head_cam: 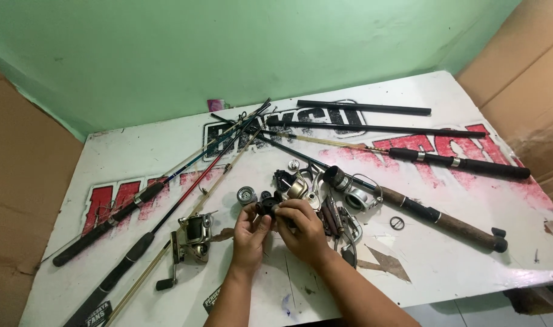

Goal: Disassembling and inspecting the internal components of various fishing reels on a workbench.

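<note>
Both hands grip one small black round reel part [268, 206] above the white printed tabletop [458, 266]; left hand [250, 235] pinches its underside; right hand [302, 228] closes around its right side; silver spinning reel [192, 237] lies just left.

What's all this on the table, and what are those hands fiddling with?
A person sits at a white table strewn with fishing rods and reel parts. Both hands, left hand and right hand, hold a small black reel part between the fingertips, just above the table. A silver spinning reel lies to the left, a loose spool just beyond, and a heap of dismantled reel pieces to the right.
</note>
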